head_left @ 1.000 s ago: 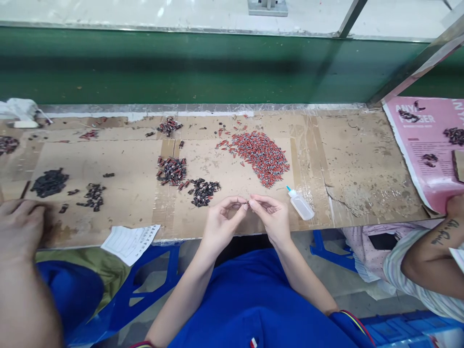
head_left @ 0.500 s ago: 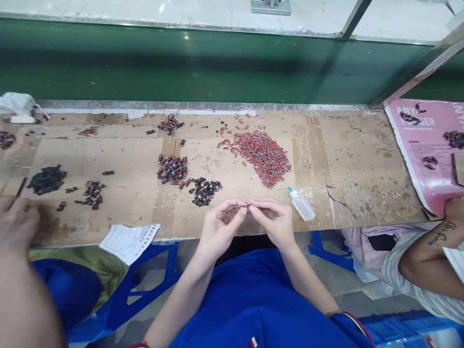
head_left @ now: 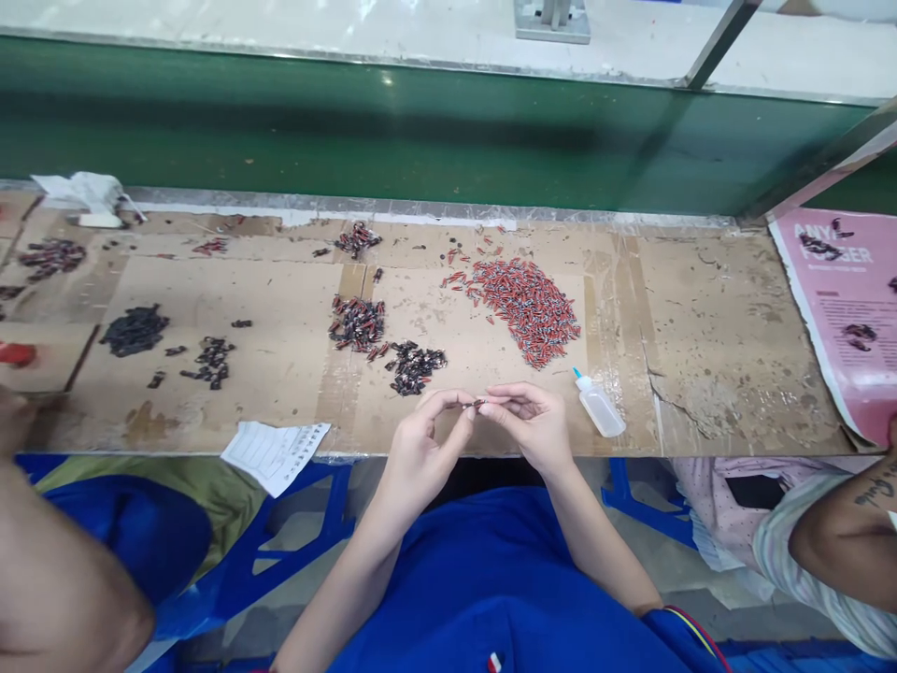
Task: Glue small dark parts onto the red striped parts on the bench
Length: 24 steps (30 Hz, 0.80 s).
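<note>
My left hand and my right hand meet at the table's front edge, each closed in a pinch. Between their fingertips is a small dark and reddish part, too small to make out fully. Just beyond my left hand lies a pile of black parts. Behind it sits a heap of mixed black and red parts. A large heap of small red and silvery pieces spreads beyond my right hand. Right of that hand, a clear squeeze bottle with a blue tip lies on its side.
Cardboard covers the table. A paper slip overhangs the front edge. Farther left are a black pile and another person's arm. At right are a pink sheet and a second person's arm. A green panel stands behind.
The view has shifted, so the table's things sit farther right. My hands stay together, and the small part between them lies more sideways. The left neighbour's hand has drawn back toward the edge.
</note>
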Available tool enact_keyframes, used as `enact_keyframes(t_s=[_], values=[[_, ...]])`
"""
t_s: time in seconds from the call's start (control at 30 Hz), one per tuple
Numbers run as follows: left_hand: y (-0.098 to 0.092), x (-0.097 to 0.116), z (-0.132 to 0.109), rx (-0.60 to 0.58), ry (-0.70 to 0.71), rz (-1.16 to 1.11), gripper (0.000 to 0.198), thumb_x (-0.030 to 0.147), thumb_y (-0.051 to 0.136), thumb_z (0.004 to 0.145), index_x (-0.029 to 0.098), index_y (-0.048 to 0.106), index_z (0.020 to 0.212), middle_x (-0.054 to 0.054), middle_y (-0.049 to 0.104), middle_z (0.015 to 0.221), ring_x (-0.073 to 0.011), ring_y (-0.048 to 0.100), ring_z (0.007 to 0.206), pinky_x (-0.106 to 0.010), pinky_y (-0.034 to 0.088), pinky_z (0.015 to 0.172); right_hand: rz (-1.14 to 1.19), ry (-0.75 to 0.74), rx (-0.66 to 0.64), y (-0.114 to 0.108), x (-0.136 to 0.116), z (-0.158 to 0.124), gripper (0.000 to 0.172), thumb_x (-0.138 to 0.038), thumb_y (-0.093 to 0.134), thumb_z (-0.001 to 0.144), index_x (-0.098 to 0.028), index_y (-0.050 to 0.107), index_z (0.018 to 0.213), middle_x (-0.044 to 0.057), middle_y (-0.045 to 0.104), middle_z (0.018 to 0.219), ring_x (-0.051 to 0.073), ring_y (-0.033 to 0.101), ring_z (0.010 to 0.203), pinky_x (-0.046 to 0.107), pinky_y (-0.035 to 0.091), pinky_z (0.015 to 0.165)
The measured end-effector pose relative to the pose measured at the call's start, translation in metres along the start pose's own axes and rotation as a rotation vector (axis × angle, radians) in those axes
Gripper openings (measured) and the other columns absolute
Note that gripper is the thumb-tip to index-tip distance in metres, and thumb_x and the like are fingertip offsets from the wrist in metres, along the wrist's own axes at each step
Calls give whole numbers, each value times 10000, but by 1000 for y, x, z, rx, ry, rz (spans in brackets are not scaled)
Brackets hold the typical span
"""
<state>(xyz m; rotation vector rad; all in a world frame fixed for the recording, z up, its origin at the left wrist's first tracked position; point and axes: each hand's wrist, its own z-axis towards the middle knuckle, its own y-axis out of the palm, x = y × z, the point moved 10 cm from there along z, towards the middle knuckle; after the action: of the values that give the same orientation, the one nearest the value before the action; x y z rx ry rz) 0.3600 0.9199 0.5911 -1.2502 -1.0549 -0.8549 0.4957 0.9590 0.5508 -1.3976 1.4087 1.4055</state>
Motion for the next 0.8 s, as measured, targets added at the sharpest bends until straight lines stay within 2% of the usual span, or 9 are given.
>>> enact_keyframes(t_s=[0.07,0.17,0.23,0.37,0.47,0.6,0.67,0.7,0.8], values=[[-9,-10,4,25,-26,7,161,329,589,844,196,672,882,-66,714,884,-195,671,873,-319,531,823,-77,-8,-10,5,-4,1,282,-368,809,674,-191,745,884,50,772,796,201,738,733,340,622,731],[-48,-31,21,222,-49,117,226,383,592,829,187,663,916,-81,720,917,-213,674,906,-371,518,888,-346,-193,83,-3,-33,-4,265,-343,735,770,-194,732,989,67,768,898,193,723,777,357,608,760],[-82,-38,33,384,-20,264,259,406,574,827,179,657,921,-90,716,936,-225,664,940,-407,494,930,-589,-385,194,-17,-62,-13,218,-311,695,812,-202,727,998,77,752,972,203,705,858,386,586,817],[-136,-42,49,511,34,476,302,408,543,845,176,642,1009,-103,698,1024,-239,612,1060,-432,432,1012,-989,-597,402,-58,-94,-29,249,-310,661,844,-192,705,1059,105,718,1020,235,662,959,435,533,890],[-183,-44,39,673,-65,646,351,388,508,865,147,613,1098,-148,653,1142,-288,518,1187,-496,362,1060,-1168,-569,487,-92,-92,-32,354,-399,663,831,-175,686,1104,130,693,1038,273,625,1002,463,498,904],[-241,-75,5,873,-489,776,649,468,617,796,83,467,1297,-252,421,1406,-406,312,1346,-654,244,1065,-1245,-424,453,-116,-68,-31,560,-573,612,811,-174,624,1204,146,652,1083,302,583,1040,496,461,918],[-259,-95,-3,894,-617,749,789,490,662,759,49,377,1349,-289,332,1453,-423,270,1369,-670,194,1076,-1250,-387,420,-118,-57,-31,614,-628,580,806,-171,608,1215,147,647,1081,307,572,1040,494,456,910],[-264,-103,-2,882,-628,723,826,481,673,751,31,343,1360,-305,316,1458,-425,261,1376,-661,175,1087,-1251,-384,411,-117,-53,-31,623,-639,571,806,-168,604,1212,148,647,1079,307,569,1035,491,455,906],[-270,-118,18,771,-525,678,932,459,735,693,5,293,1376,-322,300,1463,-438,227,1391,-617,144,1117,-1245,-411,419,-115,-48,-30,586,-612,580,812,-167,601,1193,152,648,1082,302,572,1013,488,451,905]])
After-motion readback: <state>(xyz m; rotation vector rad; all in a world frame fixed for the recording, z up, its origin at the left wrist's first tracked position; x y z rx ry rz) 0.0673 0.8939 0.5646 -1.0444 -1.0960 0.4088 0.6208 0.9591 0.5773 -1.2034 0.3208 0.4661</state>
